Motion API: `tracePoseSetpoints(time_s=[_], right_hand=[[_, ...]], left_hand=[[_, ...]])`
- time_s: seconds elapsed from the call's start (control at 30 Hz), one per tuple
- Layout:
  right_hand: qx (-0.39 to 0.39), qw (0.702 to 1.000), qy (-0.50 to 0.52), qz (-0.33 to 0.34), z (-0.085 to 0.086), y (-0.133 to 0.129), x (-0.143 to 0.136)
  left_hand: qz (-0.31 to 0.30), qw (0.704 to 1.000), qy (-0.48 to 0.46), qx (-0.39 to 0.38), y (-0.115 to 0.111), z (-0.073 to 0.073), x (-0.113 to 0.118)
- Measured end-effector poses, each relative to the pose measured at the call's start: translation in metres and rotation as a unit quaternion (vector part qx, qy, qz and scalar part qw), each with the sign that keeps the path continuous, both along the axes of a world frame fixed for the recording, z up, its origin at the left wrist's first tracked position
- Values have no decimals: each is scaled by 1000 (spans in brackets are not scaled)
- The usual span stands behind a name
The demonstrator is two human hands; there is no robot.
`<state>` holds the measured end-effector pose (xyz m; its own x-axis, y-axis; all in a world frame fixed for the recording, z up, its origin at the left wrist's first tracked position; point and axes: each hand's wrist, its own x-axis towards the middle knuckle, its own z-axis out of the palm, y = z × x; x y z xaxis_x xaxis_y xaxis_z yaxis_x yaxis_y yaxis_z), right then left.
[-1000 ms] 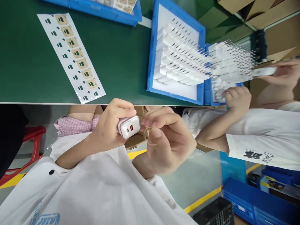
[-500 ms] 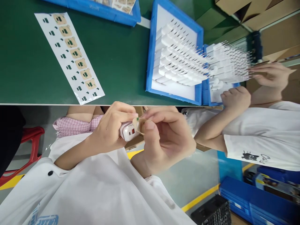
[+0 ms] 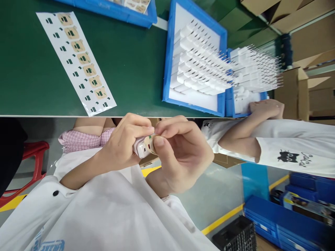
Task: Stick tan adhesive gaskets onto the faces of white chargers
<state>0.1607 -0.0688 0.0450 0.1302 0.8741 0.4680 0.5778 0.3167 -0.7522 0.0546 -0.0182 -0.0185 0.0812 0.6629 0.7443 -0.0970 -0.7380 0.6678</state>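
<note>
White charger (image 3: 141, 149), with small ports on its end face, is held in the fingers of my left hand (image 3: 124, 141). A thin beige sticker (image 3: 149, 139) with a green mark is pinched between the thumb and fingers of my right hand (image 3: 183, 153). The sticker lies against or right over the charger's port face; whether it is stuck on cannot be seen. Both hands are just off the table's front edge, with fingertips close together. On the green table (image 3: 136, 76) lies a white sheet (image 3: 75, 66) with a row of beige stickers and several cut-out holes.
A blue tray (image 3: 167, 52) holds rows of white chargers with upright pins. Beside it is a second blue tray (image 3: 229, 104) of chargers, with another person's hand (image 3: 268, 106) at its edge. Another blue tray (image 3: 104, 6) holds sticker sheets. A red stool (image 3: 39, 157) stands left.
My right hand has moved slightly left, bringing the sticker over the charger's port face. The other person's hands have come down from the pins toward the tray's near edge.
</note>
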Motion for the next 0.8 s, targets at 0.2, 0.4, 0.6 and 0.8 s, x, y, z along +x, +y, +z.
tracePoseSetpoints(time_s=[0.2, 0.4, 0.6, 0.8], right_hand=[[-35, 992, 114, 38, -2, 2, 1], [-38, 976, 209, 54, -6, 0, -1], [-59, 965, 255, 21, -4, -1, -2], [5, 979, 196, -49, -17, -2, 10]], left_hand=[[11, 998, -27, 48, 3, -7, 5], [-31, 999, -25, 24, 0, -15, 4], [-76, 997, -26, -14, -1, -6, -2], [-99, 991, -55, -74, -3, 1, -3]])
